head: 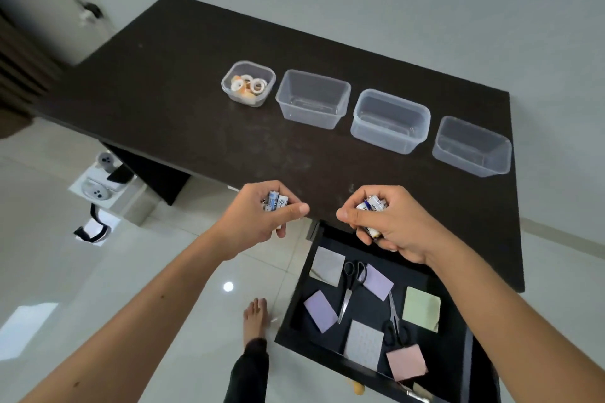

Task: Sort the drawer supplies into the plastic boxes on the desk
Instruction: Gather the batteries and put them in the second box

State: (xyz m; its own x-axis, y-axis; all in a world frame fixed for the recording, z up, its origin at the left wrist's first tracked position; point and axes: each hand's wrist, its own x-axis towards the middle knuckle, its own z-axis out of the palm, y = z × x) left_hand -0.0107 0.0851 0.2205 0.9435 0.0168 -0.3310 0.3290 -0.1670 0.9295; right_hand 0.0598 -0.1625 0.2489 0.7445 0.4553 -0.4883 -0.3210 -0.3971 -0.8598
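Hands (262,216) (389,222) round batteries (276,201)

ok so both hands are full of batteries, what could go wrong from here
1. Each hand, left hand and right hand, grips several batteries at once; one could slip out and roll off the desk or onto the floor.
2. The drawer stands open below the hands, so a dropped battery may land back among the scissors and paper pads.
3. Three boxes are empty; the hands might split the batteries between them.
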